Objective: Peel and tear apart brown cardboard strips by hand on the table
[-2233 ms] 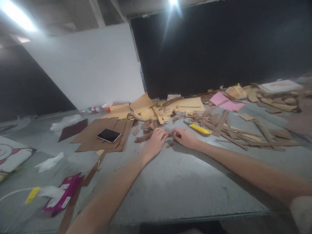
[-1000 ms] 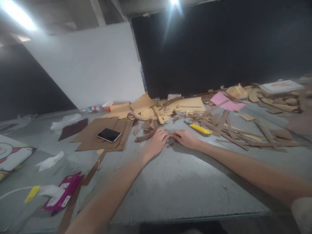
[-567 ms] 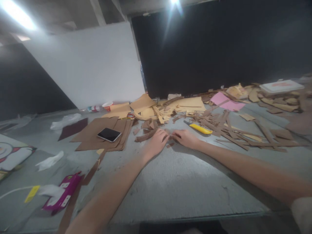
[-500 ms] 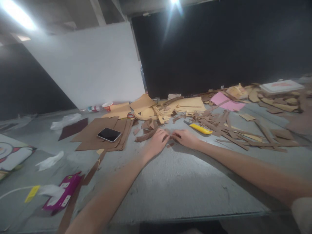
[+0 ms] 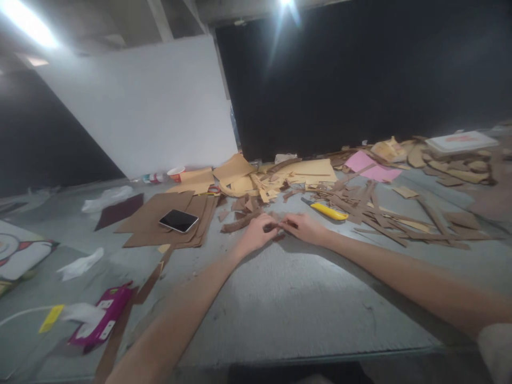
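My left hand (image 5: 260,232) and my right hand (image 5: 303,227) meet over the middle of the grey table, fingertips nearly touching. Both are closed in a pinch on a small brown piece of cardboard (image 5: 275,217), mostly hidden by the fingers. Another brown scrap (image 5: 279,237) lies on the table just below the fingertips. Left of my left hand is a curved brown strip (image 5: 236,226). A yellow utility knife (image 5: 328,211), its blade pointing up and left, rests beyond my right hand.
A phone (image 5: 178,220) lies on stacked brown sheets (image 5: 160,205). At front left sits a purple power strip (image 5: 102,316) with a white cable. Brown strips (image 5: 384,224) are heaped on the right. Yellow sheets (image 5: 308,169) and a pink sheet (image 5: 372,166) lie behind.
The fingers of my left hand have shifted slightly, leaving a wider gap below the thumb. The scrap beneath is more covered. Both hands stay together in the same place.
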Tool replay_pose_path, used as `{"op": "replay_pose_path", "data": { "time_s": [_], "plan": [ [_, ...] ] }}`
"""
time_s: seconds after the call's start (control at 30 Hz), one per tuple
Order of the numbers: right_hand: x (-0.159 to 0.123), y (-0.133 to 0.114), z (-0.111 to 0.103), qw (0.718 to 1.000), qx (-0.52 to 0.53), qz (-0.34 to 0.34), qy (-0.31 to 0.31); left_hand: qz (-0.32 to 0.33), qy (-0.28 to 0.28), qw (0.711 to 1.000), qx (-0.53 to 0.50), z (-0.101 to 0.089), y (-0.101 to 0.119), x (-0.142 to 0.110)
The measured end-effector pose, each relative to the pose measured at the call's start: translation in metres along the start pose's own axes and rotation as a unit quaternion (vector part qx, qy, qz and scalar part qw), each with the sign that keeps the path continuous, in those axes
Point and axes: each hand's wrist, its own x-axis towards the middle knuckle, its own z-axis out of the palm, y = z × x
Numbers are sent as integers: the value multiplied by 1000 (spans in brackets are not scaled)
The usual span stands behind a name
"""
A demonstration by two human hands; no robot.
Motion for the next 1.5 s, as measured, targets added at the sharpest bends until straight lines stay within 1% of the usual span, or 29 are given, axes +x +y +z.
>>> {"op": "replay_pose_path", "data": {
  "time_s": [0.17,0.27,0.37,0.43,0.53,0.6,0.67,0.77,0.9,1.0,1.1,1.2,1.3,1.43,1.5],
  "plan": [
    [0,-2,1,999,-12,5,45,1,27,999,-22,-2,-1,1],
    [-1,0,1,999,-10,3,50,-3,27,1000,-12,-3,-4,2],
    [-1,4,4,998,-26,-12,52,-3,26,999,21,-1,-6,2],
    [-1,7,6,995,-69,-25,63,6,23,998,58,1,-5,2],
    [0,9,9,984,-163,-27,70,31,12,992,120,3,1,-1],
    [1,9,10,974,-215,-29,66,35,19,986,163,4,6,-3],
    [1,9,10,968,-242,-42,58,31,30,980,194,4,9,-4],
    [0,10,8,958,-265,-94,52,42,18,977,208,4,10,-5],
    [2,15,4,927,-314,-200,54,48,-19,975,215,5,5,-6],
    [5,18,-3,906,-324,-271,25,54,-26,972,228,6,1,-6],
    [7,19,-8,897,-315,-310,4,74,-28,968,240,6,-2,-7],
    [7,19,-9,901,-299,-314,-7,86,-34,964,251,5,-4,-7],
    [6,21,-5,919,-267,-289,-15,87,-38,960,265,4,-3,-8],
    [7,25,-1,962,-177,-206,-11,84,-51,957,274,2,3,-7],
    [8,27,0,977,-141,-162,-10,83,-61,956,274,2,7,-6]
  ]
}}
